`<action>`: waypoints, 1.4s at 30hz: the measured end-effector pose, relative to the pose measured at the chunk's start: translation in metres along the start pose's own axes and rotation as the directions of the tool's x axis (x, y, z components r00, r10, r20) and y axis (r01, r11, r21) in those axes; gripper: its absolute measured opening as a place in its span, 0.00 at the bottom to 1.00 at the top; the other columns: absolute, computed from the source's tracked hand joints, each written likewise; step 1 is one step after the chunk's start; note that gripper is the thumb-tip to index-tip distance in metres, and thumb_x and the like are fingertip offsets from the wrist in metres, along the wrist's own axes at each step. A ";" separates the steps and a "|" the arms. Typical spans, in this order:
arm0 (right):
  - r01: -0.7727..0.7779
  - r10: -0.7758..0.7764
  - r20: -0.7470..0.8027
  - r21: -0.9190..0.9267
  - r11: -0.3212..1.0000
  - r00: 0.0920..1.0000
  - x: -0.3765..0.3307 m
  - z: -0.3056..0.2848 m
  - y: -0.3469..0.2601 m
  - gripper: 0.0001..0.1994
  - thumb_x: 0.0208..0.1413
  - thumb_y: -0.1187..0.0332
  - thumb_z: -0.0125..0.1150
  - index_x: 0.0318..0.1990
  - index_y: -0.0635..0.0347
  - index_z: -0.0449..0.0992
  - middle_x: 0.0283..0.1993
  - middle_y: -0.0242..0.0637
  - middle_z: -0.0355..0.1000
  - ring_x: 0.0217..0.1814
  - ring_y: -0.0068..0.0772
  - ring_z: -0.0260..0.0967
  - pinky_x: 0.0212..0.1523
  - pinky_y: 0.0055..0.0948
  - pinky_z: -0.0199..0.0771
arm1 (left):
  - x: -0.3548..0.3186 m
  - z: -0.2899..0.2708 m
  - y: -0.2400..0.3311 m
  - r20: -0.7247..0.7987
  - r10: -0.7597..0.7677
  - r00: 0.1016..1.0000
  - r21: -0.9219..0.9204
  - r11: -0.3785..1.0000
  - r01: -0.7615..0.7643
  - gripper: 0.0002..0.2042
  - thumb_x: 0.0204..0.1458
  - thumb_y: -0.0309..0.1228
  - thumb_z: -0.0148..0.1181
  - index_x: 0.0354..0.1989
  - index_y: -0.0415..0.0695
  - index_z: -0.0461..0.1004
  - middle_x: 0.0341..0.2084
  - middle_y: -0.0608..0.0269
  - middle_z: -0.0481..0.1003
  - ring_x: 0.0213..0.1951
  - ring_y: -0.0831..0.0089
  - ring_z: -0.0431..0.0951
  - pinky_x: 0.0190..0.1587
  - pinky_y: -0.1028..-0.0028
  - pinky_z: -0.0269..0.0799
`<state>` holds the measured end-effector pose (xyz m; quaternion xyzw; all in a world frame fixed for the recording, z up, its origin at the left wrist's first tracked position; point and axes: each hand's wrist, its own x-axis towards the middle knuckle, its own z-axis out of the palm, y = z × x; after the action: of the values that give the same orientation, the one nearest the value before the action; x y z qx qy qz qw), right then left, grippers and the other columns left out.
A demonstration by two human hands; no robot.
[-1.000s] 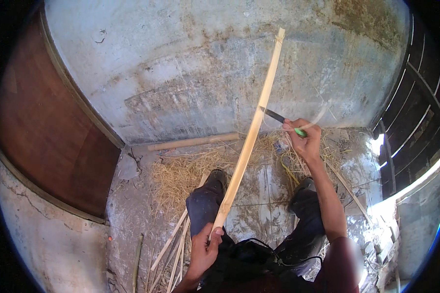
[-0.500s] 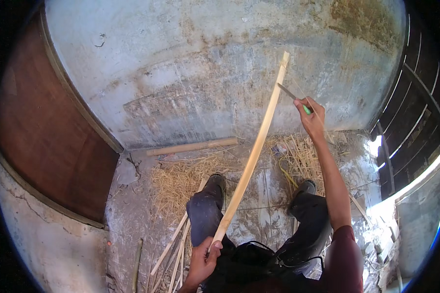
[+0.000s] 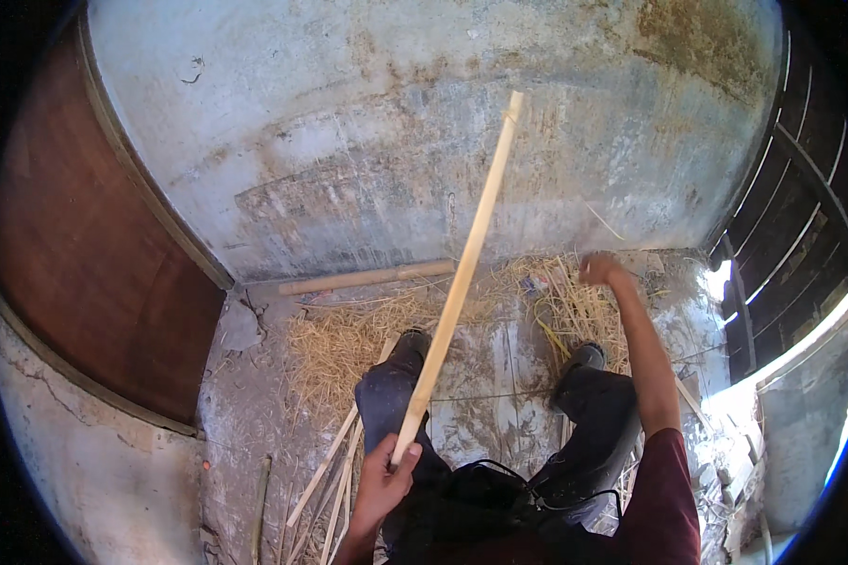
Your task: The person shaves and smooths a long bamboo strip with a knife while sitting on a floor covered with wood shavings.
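Observation:
My left hand (image 3: 383, 485) is closed around the lower end of a long, pale bamboo strip (image 3: 468, 254). The strip slants up and slightly right, away from me, its far tip in front of the wall. Off to the right, my right hand (image 3: 601, 268) is smeared by motion above the straw-like shavings and apart from the strip. Its fingers look curled, but the green-handled knife seen in it earlier cannot be made out now. A thin pale sliver (image 3: 605, 222) hangs in the air just above that hand.
Heaps of shavings (image 3: 334, 353) lie on the floor by both my feet. A round pole (image 3: 367, 278) rests along the stained wall's base. Several bamboo strips (image 3: 325, 480) lie beside my left leg. A brown panel (image 3: 104, 245) stands left, dark slats (image 3: 801, 207) right.
My right hand has swung down toward me, off the strip, and blurred. The strip's far end has tilted left. A thin sliver is now loose in the air.

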<state>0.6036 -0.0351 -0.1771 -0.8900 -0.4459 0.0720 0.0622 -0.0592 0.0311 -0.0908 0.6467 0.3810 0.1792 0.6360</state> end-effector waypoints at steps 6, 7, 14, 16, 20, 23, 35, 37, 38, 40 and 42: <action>0.296 -0.325 0.106 0.219 0.930 0.940 -0.059 0.009 -0.078 0.23 0.51 0.61 0.79 0.53 0.59 0.82 0.44 0.47 0.84 0.44 0.43 0.84 0.47 0.42 0.83 | 0.022 0.002 0.002 -0.047 0.072 0.996 -0.043 0.996 -0.074 0.12 0.70 0.37 0.63 0.35 0.46 0.74 0.21 0.82 0.62 0.24 0.90 0.58 0.25 0.80 0.49; 0.294 -0.325 0.067 0.285 0.912 0.943 -0.071 -0.006 -0.091 0.20 0.53 0.62 0.78 0.51 0.59 0.81 0.42 0.45 0.84 0.43 0.39 0.83 0.46 0.39 0.82 | 0.026 0.005 0.004 -0.034 0.084 0.996 -0.032 0.996 -0.085 0.13 0.71 0.38 0.62 0.35 0.46 0.74 0.21 0.81 0.62 0.24 0.90 0.58 0.25 0.80 0.49; 0.354 -0.215 -0.285 0.673 0.649 0.934 -0.153 -0.131 -0.213 0.14 0.66 0.63 0.70 0.47 0.59 0.71 0.27 0.33 0.73 0.31 0.22 0.65 0.34 0.27 0.65 | 0.031 0.008 0.033 0.099 0.083 0.992 -0.194 0.979 -0.063 0.18 0.76 0.47 0.51 0.38 0.46 0.71 0.19 0.80 0.60 0.18 0.88 0.54 0.20 0.79 0.46; 0.444 -0.166 -0.428 0.711 0.544 0.888 -0.162 -0.126 -0.220 0.12 0.68 0.64 0.68 0.46 0.59 0.69 0.27 0.30 0.72 0.32 0.19 0.63 0.35 0.26 0.64 | 0.037 0.014 0.042 0.163 0.085 0.983 -0.235 0.971 -0.045 0.20 0.76 0.49 0.49 0.38 0.45 0.70 0.18 0.79 0.59 0.17 0.88 0.54 0.19 0.79 0.47; 0.552 -0.166 -0.541 0.704 0.447 0.824 -0.181 -0.119 -0.242 0.11 0.69 0.66 0.67 0.46 0.58 0.69 0.28 0.29 0.72 0.33 0.17 0.64 0.36 0.26 0.65 | 0.042 0.018 0.050 0.285 0.105 0.953 -0.340 0.941 -0.002 0.22 0.76 0.51 0.47 0.37 0.43 0.69 0.18 0.78 0.59 0.16 0.88 0.55 0.18 0.80 0.48; 0.616 -0.227 -0.574 0.706 0.348 0.787 -0.192 -0.105 -0.252 0.11 0.68 0.68 0.69 0.46 0.57 0.70 0.32 0.30 0.74 0.33 0.17 0.67 0.35 0.25 0.67 | 0.046 0.026 0.054 0.340 0.135 0.931 -0.392 0.920 0.010 0.22 0.75 0.51 0.48 0.37 0.43 0.69 0.18 0.77 0.59 0.16 0.88 0.55 0.18 0.80 0.49; 0.746 -0.362 -0.656 0.535 0.397 0.662 -0.222 -0.089 -0.279 0.14 0.61 0.65 0.77 0.48 0.57 0.77 0.40 0.39 0.83 0.34 0.36 0.84 0.32 0.32 0.81 | 0.044 0.045 0.066 0.177 0.150 0.973 -0.217 0.970 -0.110 0.16 0.76 0.43 0.51 0.41 0.43 0.72 0.19 0.74 0.66 0.15 0.88 0.59 0.17 0.81 0.52; 0.775 -0.386 -0.677 0.491 0.397 0.627 -0.221 -0.084 -0.281 0.14 0.60 0.65 0.76 0.48 0.57 0.79 0.40 0.39 0.84 0.34 0.39 0.85 0.32 0.34 0.82 | 0.043 0.046 0.070 0.127 0.167 0.978 -0.195 0.971 -0.140 0.14 0.76 0.40 0.52 0.42 0.43 0.73 0.19 0.74 0.68 0.15 0.89 0.61 0.17 0.81 0.53; 0.791 -0.397 -0.690 0.462 0.401 0.605 -0.221 -0.084 -0.282 0.14 0.60 0.65 0.76 0.48 0.56 0.79 0.40 0.39 0.85 0.34 0.40 0.85 0.32 0.34 0.82 | 0.042 0.047 0.072 0.097 0.179 0.979 -0.184 0.970 -0.160 0.13 0.76 0.39 0.53 0.41 0.43 0.73 0.18 0.74 0.68 0.16 0.88 0.62 0.18 0.81 0.54; 0.822 -0.422 -0.715 0.403 0.402 0.557 -0.219 -0.086 -0.284 0.14 0.60 0.66 0.76 0.49 0.55 0.80 0.40 0.39 0.85 0.34 0.41 0.85 0.31 0.34 0.82 | 0.041 0.047 0.078 0.019 0.213 0.977 -0.145 0.967 -0.208 0.12 0.75 0.37 0.54 0.41 0.42 0.74 0.18 0.74 0.68 0.16 0.88 0.63 0.18 0.81 0.55; 0.815 -0.435 -0.701 0.390 0.428 0.564 -0.219 -0.087 -0.282 0.14 0.60 0.67 0.75 0.51 0.55 0.80 0.40 0.39 0.85 0.34 0.41 0.85 0.31 0.34 0.82 | 0.040 0.048 0.083 -0.073 0.254 0.964 -0.087 0.962 -0.260 0.12 0.75 0.36 0.55 0.41 0.42 0.74 0.18 0.75 0.68 0.17 0.88 0.63 0.20 0.81 0.55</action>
<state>0.2683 -0.0469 -0.0266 -0.5385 -0.6620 -0.0324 0.5203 0.0224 0.0353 -0.0275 0.6538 0.3043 0.2981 0.6254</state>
